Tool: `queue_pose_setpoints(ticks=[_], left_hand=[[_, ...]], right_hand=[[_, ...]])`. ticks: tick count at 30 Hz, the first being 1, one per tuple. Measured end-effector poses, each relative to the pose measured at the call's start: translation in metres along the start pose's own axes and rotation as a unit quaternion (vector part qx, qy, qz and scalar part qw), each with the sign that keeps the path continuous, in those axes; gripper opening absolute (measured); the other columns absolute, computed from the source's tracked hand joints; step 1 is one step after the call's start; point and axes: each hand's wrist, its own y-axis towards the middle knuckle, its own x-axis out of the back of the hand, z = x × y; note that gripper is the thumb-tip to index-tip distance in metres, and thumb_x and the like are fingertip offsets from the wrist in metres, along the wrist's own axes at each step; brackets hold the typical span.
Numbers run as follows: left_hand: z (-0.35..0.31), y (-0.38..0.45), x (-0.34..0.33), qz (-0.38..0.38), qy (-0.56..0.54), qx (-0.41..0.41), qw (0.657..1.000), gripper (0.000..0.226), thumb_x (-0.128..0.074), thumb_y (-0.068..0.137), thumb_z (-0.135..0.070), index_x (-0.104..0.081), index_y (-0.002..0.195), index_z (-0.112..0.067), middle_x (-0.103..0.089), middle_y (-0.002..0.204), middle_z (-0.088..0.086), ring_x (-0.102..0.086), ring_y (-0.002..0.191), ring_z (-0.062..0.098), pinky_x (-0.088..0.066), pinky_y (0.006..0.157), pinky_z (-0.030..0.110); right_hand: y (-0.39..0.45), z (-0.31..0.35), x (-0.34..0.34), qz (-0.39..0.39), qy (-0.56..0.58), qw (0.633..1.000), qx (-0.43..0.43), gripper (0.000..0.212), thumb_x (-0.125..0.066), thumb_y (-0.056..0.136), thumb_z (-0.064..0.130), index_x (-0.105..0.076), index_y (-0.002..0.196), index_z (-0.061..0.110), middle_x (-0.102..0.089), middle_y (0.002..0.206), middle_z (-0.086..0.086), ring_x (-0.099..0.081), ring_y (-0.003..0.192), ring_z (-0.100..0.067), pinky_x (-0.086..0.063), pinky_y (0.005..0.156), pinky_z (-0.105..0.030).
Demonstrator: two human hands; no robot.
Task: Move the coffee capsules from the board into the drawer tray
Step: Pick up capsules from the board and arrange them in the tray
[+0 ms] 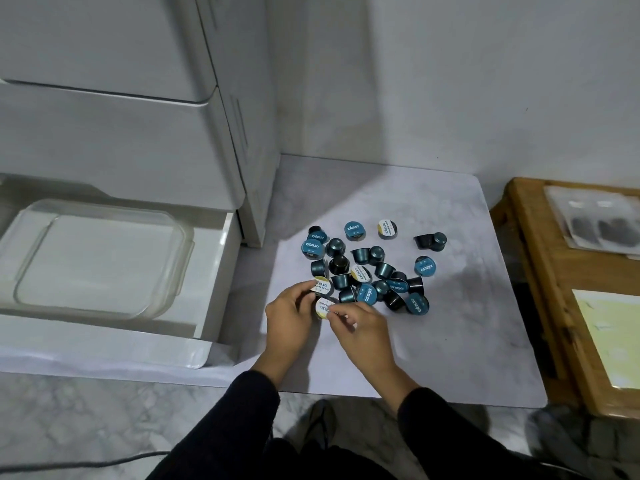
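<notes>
Head camera looks steeply down, close above the board (450, 306)

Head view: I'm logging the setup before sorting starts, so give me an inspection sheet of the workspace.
Surface: pale marbled board on a marble floor.
Job's things: coffee capsules heaped on the board; clear tray in the open drawer holds none.
Clutter: nothing seen on the board.
Hands: left hand and right hand both at white-lidded capsules on the pile's near edge.
Cables: one dark cable on the floor.
Surroundings: white drawer unit, wooden table with papers.
</notes>
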Motion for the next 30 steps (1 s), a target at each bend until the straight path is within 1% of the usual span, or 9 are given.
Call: queue_pose_setpoints(ticks=[3, 6, 8, 11, 13, 18, 22, 26, 30], left_hand=[[0.000, -0.001, -0.001, -0.010, -0.031, 0.021, 0.999, 0.018, -0.058, 0.088, -0.009, -0.072, 0.097, -0.017, -0.067, 0.088, -0.014, -0.058, 0.075, -0.018, -0.035, 0.069, -0.007], [0.000, 0.001, -0.002, -0.008, -0.072, 0.063, 0.995, 0.017, -0.061, 0.086, -0.009, -0.072, 0.091, -0.021, -0.069, 0.083, -0.011, -0.059, 0.072, -0.019, -0.039, 0.065, -0.005], [0.000, 0.003, -0.002, -0.014, -0.089, 0.085, 0.992, 0.018, -0.063, 0.085, -0.009, -0.071, 0.088, -0.024, -0.071, 0.081, -0.009, -0.062, 0.069, -0.015, -0.041, 0.064, -0.003], [-0.005, 0.004, 0.000, -0.030, -0.096, 0.101, 0.990, 0.017, -0.063, 0.084, -0.008, -0.073, 0.091, -0.020, -0.072, 0.081, -0.007, -0.063, 0.072, -0.008, -0.042, 0.062, -0.003], [-0.011, 0.005, 0.001, -0.037, -0.108, 0.096, 0.989, 0.019, -0.062, 0.085, -0.008, -0.073, 0.092, -0.021, -0.072, 0.084, -0.005, -0.063, 0.075, -0.003, -0.043, 0.063, -0.002], [-0.048, 0.011, 0.010, -0.047, -0.163, 0.062, 0.984, 0.023, -0.057, 0.087, -0.006, -0.073, 0.091, -0.022, -0.072, 0.089, -0.005, -0.063, 0.078, -0.001, -0.046, 0.069, 0.003], [-0.083, 0.020, 0.031, -0.049, -0.184, 0.025, 0.981, 0.023, -0.057, 0.087, -0.011, -0.073, 0.090, -0.028, -0.073, 0.090, -0.006, -0.068, 0.086, 0.009, -0.051, 0.082, 0.022], [-0.113, 0.028, 0.071, -0.039, -0.182, -0.026, 0.982, 0.027, -0.056, 0.088, -0.012, -0.071, 0.086, -0.033, -0.074, 0.088, -0.007, -0.069, 0.083, 0.006, -0.050, 0.078, 0.019], [-0.126, 0.039, 0.127, -0.020, -0.137, -0.069, 0.988, 0.029, -0.056, 0.087, -0.010, -0.072, 0.081, -0.034, -0.075, 0.084, -0.006, -0.067, 0.078, 0.011, -0.050, 0.077, 0.025]], right_hand=[[0.002, 0.001, -0.002, -0.009, 0.019, 0.999, -0.035, 0.009, -0.072, 0.075, 0.011, -0.074, 0.083, 0.015, -0.069, 0.081, -0.005, -0.054, 0.069, 0.014, -0.040, 0.064, 0.000], [0.004, 0.005, -0.003, -0.016, 0.080, 0.990, -0.117, 0.009, -0.070, 0.076, 0.007, -0.074, 0.081, 0.012, -0.071, 0.080, -0.005, -0.061, 0.069, 0.001, -0.044, 0.066, -0.005], [0.004, 0.007, -0.004, -0.013, 0.139, 0.974, -0.178, 0.011, -0.068, 0.077, 0.004, -0.074, 0.081, 0.011, -0.072, 0.079, -0.004, -0.065, 0.071, -0.010, -0.051, 0.072, -0.017], [0.006, 0.009, -0.001, -0.007, 0.183, 0.961, -0.208, 0.014, -0.066, 0.079, 0.003, -0.074, 0.082, 0.014, -0.072, 0.078, -0.003, -0.067, 0.073, -0.014, -0.057, 0.076, -0.032], [0.008, 0.012, 0.005, -0.008, 0.189, 0.961, -0.201, 0.014, -0.064, 0.081, 0.003, -0.074, 0.084, 0.012, -0.072, 0.078, -0.006, -0.067, 0.071, -0.017, -0.057, 0.075, -0.033], [0.028, 0.035, 0.036, -0.032, 0.222, 0.962, -0.156, 0.014, -0.061, 0.084, -0.001, -0.072, 0.092, 0.004, -0.070, 0.080, -0.006, -0.066, 0.069, -0.015, -0.055, 0.065, -0.018], [0.047, 0.070, 0.066, -0.037, 0.239, 0.961, -0.130, 0.017, -0.061, 0.084, 0.003, -0.072, 0.087, 0.015, -0.072, 0.082, -0.005, -0.065, 0.072, -0.015, -0.054, 0.070, -0.024], [0.058, 0.114, 0.088, -0.025, 0.223, 0.972, -0.070, 0.016, -0.061, 0.085, 0.006, -0.073, 0.088, 0.014, -0.073, 0.084, 0.001, -0.066, 0.072, -0.003, -0.053, 0.070, -0.016], [0.063, 0.157, 0.088, 0.011, 0.203, 0.979, -0.014, 0.016, -0.060, 0.085, 0.004, -0.073, 0.088, 0.013, -0.068, 0.073, 0.009, -0.059, 0.058, 0.009, -0.045, 0.057, -0.003]])
